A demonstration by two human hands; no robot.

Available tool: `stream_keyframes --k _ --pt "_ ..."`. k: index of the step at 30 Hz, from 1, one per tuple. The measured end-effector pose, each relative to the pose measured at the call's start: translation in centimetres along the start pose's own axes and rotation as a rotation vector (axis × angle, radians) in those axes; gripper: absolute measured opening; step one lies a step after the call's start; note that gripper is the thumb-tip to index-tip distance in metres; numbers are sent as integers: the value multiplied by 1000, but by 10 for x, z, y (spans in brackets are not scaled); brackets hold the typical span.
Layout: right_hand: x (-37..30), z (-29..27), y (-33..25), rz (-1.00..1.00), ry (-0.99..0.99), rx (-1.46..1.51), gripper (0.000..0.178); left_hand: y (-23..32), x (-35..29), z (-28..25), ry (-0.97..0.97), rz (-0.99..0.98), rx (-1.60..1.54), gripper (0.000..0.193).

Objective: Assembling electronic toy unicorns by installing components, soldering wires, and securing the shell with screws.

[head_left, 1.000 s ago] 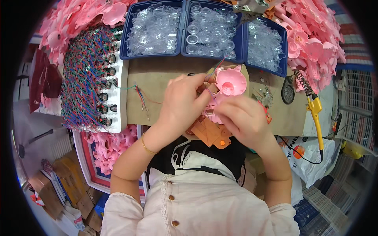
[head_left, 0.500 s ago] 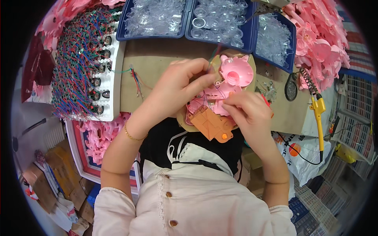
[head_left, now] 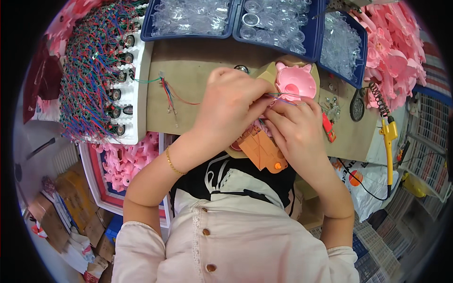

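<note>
Head camera: the two hands have just come together. A moment ago they worked apart, with the right one lower on the pink toy shell; now their fingertips nearly meet over its middle, and thin coloured wires run across between them. That suggests the handling has turned to these wires rather than to the shell itself.

The left hand pinches the wires between thumb and forefinger. The right hand has its fingers bent in beside them; whether it grips a strand I cannot tell, as the fingers hide the contact. The shell sits on a tan holder at the near part of the counter, its eared bowl showing beyond the hands and its lower half mostly covered. An orange housing lies at its near end, with a red piece just beside the right hand.

Along the far side stand three blue bins: the left bin and the right bin are heaped with small clear plastic parts, while the middle bin holds clear round, cup-like ones. At the left, a white foam tray carries massed wires and round black parts. Below it, a pale-rimmed crate holds small pink pieces.
</note>
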State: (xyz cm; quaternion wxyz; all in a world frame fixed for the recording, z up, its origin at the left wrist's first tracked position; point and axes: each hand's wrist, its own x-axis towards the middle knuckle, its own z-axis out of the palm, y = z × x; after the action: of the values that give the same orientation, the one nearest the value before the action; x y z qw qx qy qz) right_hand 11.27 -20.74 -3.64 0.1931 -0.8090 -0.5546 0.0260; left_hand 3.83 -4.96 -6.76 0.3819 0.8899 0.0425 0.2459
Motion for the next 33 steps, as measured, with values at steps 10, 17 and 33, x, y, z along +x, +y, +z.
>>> stream_keyframes --k 10,17,33 --pt "1 5 20 46 53 219 11 -1 0 -2 -9 -31 11 13" --pt "7 1 13 50 -84 150 11 1 2 -3 -20 -112 -77 11" --pt "-37 -23 -54 301 -121 -115 61 20 24 -30 -44 -24 234 17"
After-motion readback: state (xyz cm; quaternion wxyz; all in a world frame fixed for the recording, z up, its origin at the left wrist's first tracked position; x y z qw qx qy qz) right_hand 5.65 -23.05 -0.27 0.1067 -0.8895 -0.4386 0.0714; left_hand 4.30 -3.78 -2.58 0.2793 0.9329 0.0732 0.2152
